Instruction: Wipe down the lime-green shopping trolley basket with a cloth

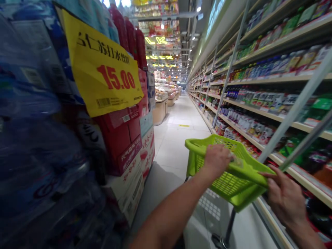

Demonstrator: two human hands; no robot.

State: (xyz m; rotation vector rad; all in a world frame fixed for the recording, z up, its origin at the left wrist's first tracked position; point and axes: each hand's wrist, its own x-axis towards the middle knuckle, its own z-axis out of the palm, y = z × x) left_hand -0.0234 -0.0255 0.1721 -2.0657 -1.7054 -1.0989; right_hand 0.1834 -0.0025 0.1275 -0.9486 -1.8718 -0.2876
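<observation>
A bright green plastic shopping cart [243, 178] stands in front of me, its perforated basket on dark metal legs. My left hand [218, 159] is closed over the near rim bar at about its middle. At the basket's right corner, my right hand [285, 197] grips the same rim, with the thumb and a finger along its top. Something small and pale shows just beside my left fingers; I cannot make out what it is. Much of the basket's floor is hidden by the rim and my left hand.
Tall shelves [264, 79] of bottled drinks run along the right, close to the cart. On the left rise stacked drink cartons [116, 141] and wrapped bottles under a yellow price sign [103, 65]. A pale tiled aisle [178, 114] stretches ahead past display counters [160, 107].
</observation>
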